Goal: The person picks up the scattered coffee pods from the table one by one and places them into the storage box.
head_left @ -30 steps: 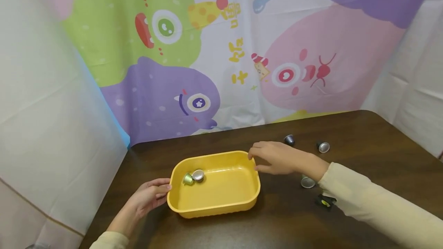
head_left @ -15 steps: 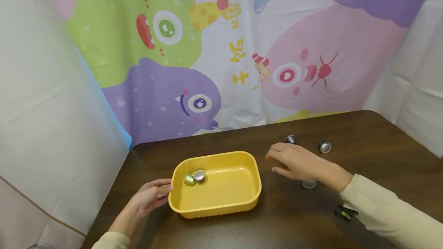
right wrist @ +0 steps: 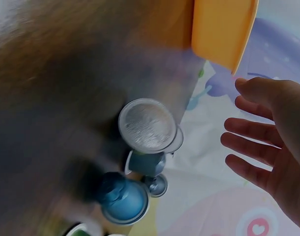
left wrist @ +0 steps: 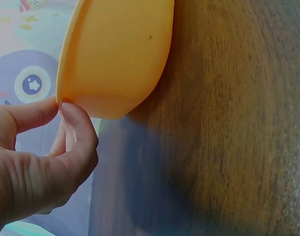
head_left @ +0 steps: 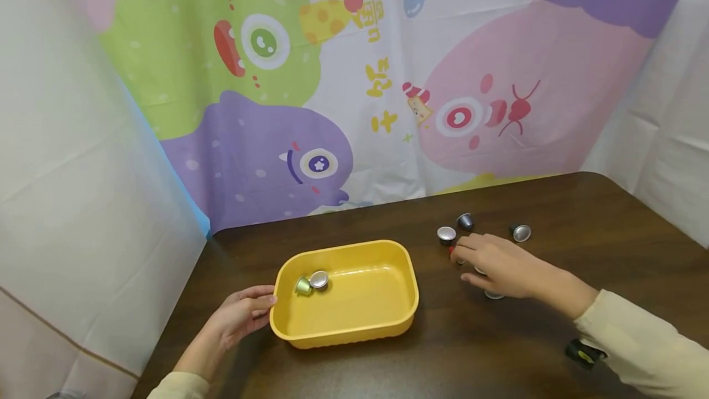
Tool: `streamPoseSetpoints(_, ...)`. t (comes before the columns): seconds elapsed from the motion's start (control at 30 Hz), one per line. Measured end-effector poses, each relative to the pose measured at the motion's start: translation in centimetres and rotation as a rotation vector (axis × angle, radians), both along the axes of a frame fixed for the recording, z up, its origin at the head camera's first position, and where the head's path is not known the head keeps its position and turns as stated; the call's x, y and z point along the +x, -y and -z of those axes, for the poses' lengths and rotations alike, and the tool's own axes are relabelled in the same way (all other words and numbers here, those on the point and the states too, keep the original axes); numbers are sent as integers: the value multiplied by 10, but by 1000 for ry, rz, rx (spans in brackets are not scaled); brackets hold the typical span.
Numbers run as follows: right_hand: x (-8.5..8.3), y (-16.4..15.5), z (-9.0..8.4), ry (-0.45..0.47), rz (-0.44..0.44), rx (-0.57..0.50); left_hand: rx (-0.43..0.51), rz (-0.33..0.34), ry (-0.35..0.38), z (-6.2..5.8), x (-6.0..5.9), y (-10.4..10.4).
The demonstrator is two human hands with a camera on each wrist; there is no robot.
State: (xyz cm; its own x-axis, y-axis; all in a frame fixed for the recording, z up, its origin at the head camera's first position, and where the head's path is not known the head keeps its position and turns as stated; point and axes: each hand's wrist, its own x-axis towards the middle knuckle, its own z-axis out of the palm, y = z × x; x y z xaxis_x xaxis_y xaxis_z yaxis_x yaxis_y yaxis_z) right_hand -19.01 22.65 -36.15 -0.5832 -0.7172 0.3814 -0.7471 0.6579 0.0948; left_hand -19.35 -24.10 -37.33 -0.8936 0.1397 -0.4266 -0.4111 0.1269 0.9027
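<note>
My left hand (head_left: 240, 316) pinches the left rim of a yellow plastic tub (head_left: 354, 334); in the left wrist view the thumb and forefinger grip its edge. Inside the tub, toward the left, a green coffee capsule (head_left: 303, 286) lies against a silver-lidded capsule (head_left: 319, 279). My right hand (head_left: 501, 265), fingers spread loosely and holding nothing, hovers over several coffee capsules right of the tub, partly hiding some, a red one among them. The right wrist view shows a silver-lidded capsule (right wrist: 147, 125) and a blue capsule (right wrist: 127, 199) beside that hand.
Behind the right hand stand a silver-lidded capsule (head_left: 446, 235) and a dark purple capsule (head_left: 465, 221). Farther right lies a dark capsule (head_left: 520, 233). A cartoon-printed cloth (head_left: 388, 159) hangs at the back edge of the brown wooden table (head_left: 388, 368).
My right hand has left the tub's right rim and moved right, over the capsules, uncovering a silver-lidded one. The left hand and the tub have stayed in place.
</note>
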Motion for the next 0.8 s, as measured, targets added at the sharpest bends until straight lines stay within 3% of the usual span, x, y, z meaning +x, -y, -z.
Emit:
streamPoseSetpoints(0.2,5,-9,3,15,10,4,3,3,2,0,0,0)
streamPoseSetpoints(0.43,9,-16,7,-31,18,36,0,1,2,1,0,0)
streamPoseSetpoints(0.8,13,-25,16,-4,22,43,15,13,7,1,-1,1)
